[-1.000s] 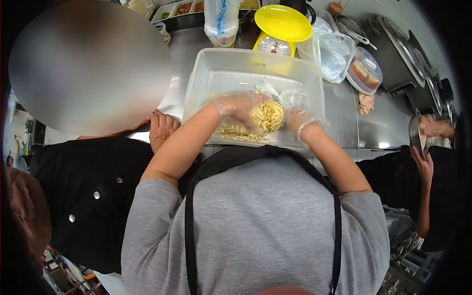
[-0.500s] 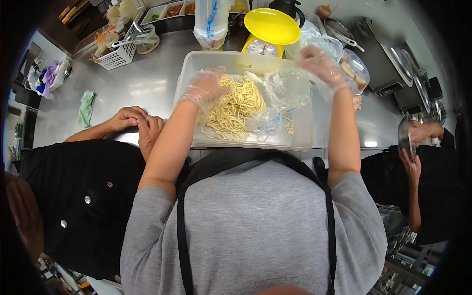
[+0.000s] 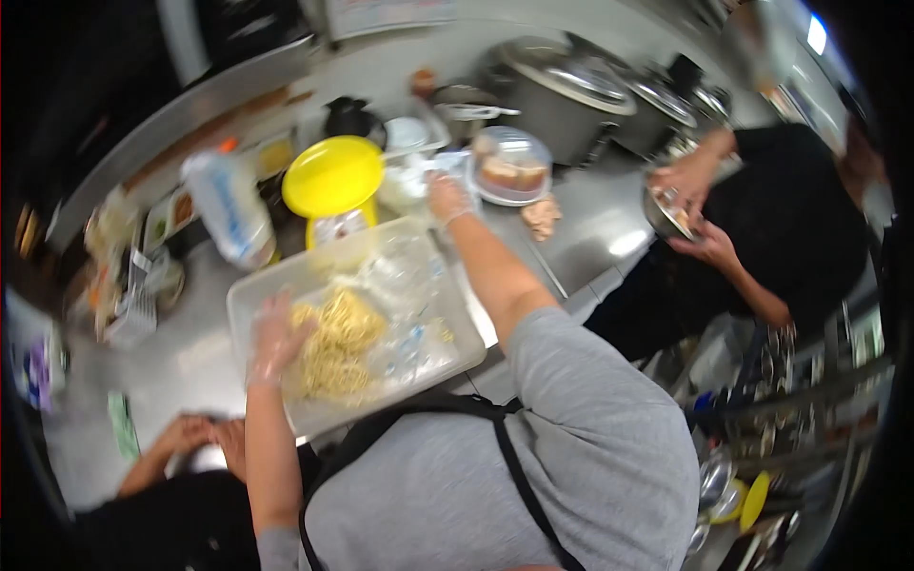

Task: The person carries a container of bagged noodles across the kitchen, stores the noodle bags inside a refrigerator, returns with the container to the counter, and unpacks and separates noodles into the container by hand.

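A pile of yellow noodles [image 3: 343, 328] lies in a translucent plastic tub [image 3: 471, 333]. Beside the noodles, in the same tub, are crumpled clear plastic bags [image 3: 400, 276]. My left hand [image 3: 274, 335], in a clear disposable glove, is at the left edge of the noodles, its fingers stretched and thumb apart; motion blurs it. My gloved right hand [image 3: 447, 197] reaches beyond the tub's back right corner, next to whitish plastic [image 3: 405, 187] and a lidded clear container [image 3: 511, 167] of brownish food. Blur hides whether its fingers grip anything.
Behind the tub stand a yellow kitchen scale [image 3: 333, 181] and a tall plastic-wrapped bundle [image 3: 228, 209]. Large lidded pots [image 3: 562, 100] are farther right. One co-worker holds a metal bowl [image 3: 662, 211]; another person's hands [image 3: 205, 438] rest at the left. A green cloth [image 3: 122, 425] lies there.
The view has swung to the right, so the tub appears lower and farther left. My right hand now reaches past the tub's back right corner; my left stays by the noodles.
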`<state>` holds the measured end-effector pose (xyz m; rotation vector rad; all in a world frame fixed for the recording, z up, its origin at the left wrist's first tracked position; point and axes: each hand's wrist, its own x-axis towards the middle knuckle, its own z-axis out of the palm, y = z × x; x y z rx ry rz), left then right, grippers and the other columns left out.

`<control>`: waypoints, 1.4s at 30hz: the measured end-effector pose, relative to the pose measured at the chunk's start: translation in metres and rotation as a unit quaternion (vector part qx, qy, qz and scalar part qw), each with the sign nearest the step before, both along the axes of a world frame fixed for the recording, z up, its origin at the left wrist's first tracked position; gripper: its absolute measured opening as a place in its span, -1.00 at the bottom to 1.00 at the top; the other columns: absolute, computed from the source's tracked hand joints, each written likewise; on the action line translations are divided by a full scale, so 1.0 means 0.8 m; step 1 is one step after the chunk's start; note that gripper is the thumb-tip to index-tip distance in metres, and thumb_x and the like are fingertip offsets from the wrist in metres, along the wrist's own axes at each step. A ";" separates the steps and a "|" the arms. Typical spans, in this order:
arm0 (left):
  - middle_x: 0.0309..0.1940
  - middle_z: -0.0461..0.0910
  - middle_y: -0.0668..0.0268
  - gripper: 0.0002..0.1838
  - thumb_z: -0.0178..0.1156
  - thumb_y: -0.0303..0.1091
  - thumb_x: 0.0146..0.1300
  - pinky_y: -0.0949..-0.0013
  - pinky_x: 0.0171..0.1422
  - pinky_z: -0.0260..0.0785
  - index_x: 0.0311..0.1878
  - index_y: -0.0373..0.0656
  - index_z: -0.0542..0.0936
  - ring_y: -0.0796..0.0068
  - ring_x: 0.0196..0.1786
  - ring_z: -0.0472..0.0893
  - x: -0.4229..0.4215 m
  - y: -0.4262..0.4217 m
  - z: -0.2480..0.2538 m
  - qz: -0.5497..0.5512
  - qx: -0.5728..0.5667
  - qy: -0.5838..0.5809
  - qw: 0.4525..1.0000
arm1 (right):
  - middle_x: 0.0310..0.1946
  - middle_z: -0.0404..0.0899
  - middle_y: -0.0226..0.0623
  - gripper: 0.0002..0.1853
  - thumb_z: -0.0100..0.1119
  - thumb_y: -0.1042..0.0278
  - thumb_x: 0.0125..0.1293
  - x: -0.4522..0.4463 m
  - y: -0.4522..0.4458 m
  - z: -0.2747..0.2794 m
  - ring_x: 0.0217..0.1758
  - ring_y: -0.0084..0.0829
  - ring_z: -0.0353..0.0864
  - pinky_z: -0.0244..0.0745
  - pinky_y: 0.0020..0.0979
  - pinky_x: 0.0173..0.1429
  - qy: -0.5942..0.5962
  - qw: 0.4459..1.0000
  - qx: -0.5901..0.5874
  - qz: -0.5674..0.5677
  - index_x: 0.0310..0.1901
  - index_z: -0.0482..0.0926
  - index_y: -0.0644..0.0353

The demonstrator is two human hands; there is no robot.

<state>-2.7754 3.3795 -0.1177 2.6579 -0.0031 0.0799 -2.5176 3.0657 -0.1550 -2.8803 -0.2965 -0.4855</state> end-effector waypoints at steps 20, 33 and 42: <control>0.32 0.10 0.10 -0.12 0.31 0.00 -0.08 0.18 0.41 -0.07 0.31 -0.02 0.15 0.13 0.37 0.05 0.062 -0.163 -0.073 -0.368 0.170 0.160 0.900 | -0.37 0.45 -0.17 -0.77 0.08 0.51 -0.05 -0.278 0.002 0.171 -0.21 -0.10 0.50 0.41 -0.21 -0.12 -0.018 0.963 0.176 0.203 -0.26 0.42 0.17; 0.04 0.44 0.08 -0.55 0.13 -0.23 0.14 0.24 0.21 0.21 0.08 -0.22 0.42 0.16 0.12 0.40 -0.002 -0.121 0.020 -0.159 -0.278 -0.085 0.944 | 0.08 0.28 0.03 -0.15 0.34 0.07 -0.17 -0.280 0.019 0.119 0.21 -0.07 0.24 0.10 -0.27 0.31 0.170 0.874 0.190 0.413 0.18 0.22 0.27; 0.04 0.45 0.16 -0.54 0.21 -0.32 0.10 0.28 0.20 0.23 0.08 -0.21 0.42 0.28 0.10 0.42 -0.013 -0.098 0.060 -0.121 -0.039 -0.361 0.924 | -0.02 0.50 -0.22 -0.46 0.31 0.42 -0.04 -0.256 0.087 0.085 0.07 -0.38 0.44 0.31 -0.33 0.18 0.171 0.830 0.391 0.358 0.05 0.40 0.22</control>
